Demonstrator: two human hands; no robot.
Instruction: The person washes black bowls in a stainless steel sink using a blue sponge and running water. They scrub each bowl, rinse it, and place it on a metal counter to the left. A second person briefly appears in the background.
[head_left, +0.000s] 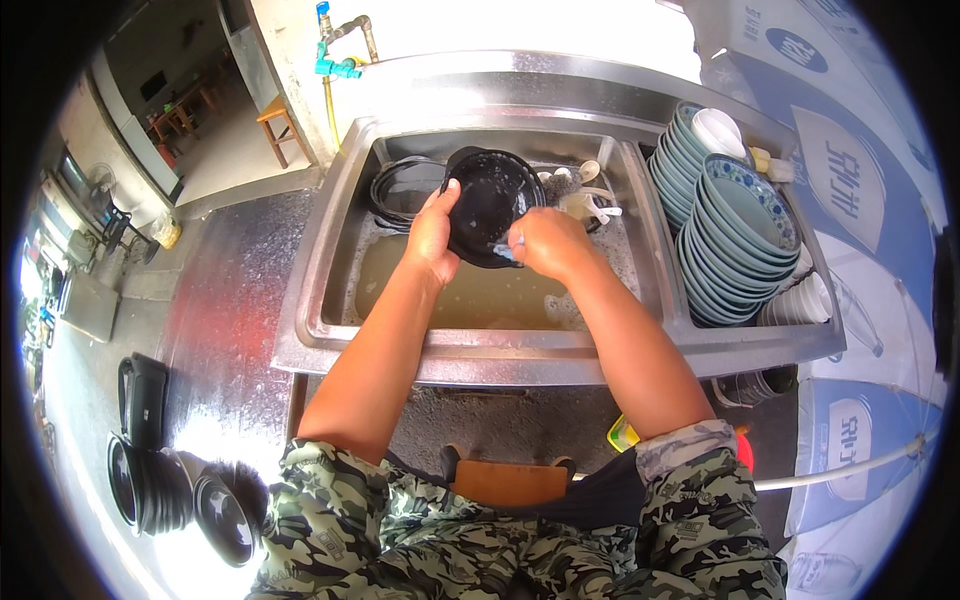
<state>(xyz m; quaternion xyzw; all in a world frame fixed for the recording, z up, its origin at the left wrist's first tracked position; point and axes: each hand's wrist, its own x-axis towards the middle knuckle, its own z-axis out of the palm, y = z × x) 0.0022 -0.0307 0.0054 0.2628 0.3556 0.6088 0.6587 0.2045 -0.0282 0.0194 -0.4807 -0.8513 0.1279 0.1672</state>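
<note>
Over the murky water of a stainless steel sink (667, 296), my left hand (433, 232) grips a black bowl (486, 199) by its left side, thumb over the rim. The bowl tilts with its inside facing me, and suds and wet spots dot it. My right hand (553, 241) holds a light blue cloth (510, 251) against the bowl's lower right inside. Behind the bowl to the left, several black dishes (396, 184) sit partly in the water. White spoons (598, 210) and a dark scouring pad (562, 184) lie at the sink's back right.
Stacked blue-green bowls (739, 240) and white cups (799, 301) fill the right compartment. A teal tap (337, 69) is on the wall at back left. Black bowls (150, 487) and a black speaker-like box (142, 401) stand at lower left. A printed blue-and-white parasol (840, 172) borders the right.
</note>
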